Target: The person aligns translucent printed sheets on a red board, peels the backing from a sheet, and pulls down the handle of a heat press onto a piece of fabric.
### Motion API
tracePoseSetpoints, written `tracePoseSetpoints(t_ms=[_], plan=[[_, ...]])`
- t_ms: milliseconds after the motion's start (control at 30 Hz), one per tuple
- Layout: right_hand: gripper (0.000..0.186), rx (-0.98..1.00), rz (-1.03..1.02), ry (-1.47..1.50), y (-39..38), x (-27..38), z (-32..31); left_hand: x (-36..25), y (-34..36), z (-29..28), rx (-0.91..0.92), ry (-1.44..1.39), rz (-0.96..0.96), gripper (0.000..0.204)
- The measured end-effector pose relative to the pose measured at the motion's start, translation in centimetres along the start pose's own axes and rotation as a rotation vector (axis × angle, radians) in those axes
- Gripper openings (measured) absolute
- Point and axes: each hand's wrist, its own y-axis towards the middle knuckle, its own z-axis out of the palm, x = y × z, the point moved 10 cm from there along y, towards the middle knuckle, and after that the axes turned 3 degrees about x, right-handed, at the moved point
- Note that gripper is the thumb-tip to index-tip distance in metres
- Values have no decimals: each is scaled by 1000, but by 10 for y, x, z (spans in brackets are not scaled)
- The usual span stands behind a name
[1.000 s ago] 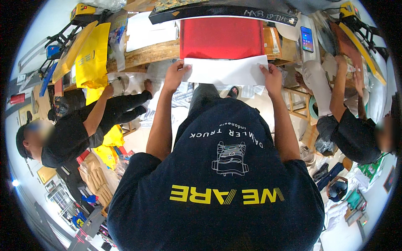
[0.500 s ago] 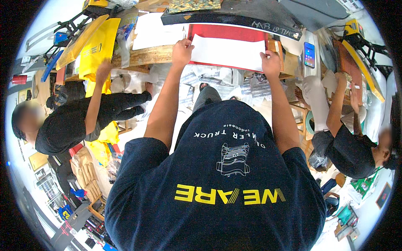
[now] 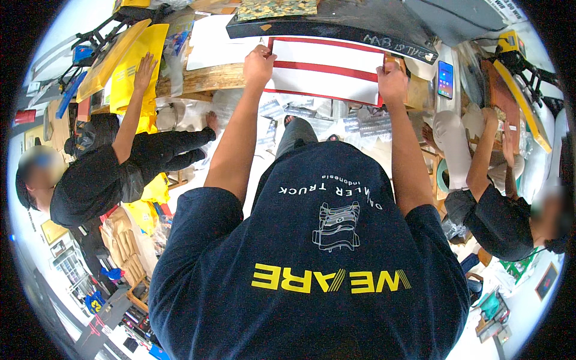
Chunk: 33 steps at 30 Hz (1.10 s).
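Both my arms reach forward to the table edge. My left hand pinches the left end of a white sheet, and my right hand pinches its right end. Below it lies a second white panel, with a red band between the two. Red also shows along the outer edges; whether the white parts are separate pieces I cannot tell. Just beyond stands a long black slab with light handwriting on its front edge.
White paper lies on the wooden table to the left. A co-worker there has a hand on a yellow bag. At right are a lit phone and another seated person. Plastic wrapping covers the floor.
A second white area now shows above the red band, where plain red was before. My hands have moved slightly away from me. The left co-worker's hand has risen along the yellow bag.
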Motion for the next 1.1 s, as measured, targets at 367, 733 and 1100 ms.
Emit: tracePoseSetpoints(t_ms=[367,733,1100], plan=[[59,272,-333,-115,-57,35,-16,-26,-63,-21,141,186,266,52],[56,394,-395,24,-42,32,9,-25,-63,-16,238,38,158,40],[42,544,-145,228,-41,4,18,4,-79,-29,199,-138,76,22]])
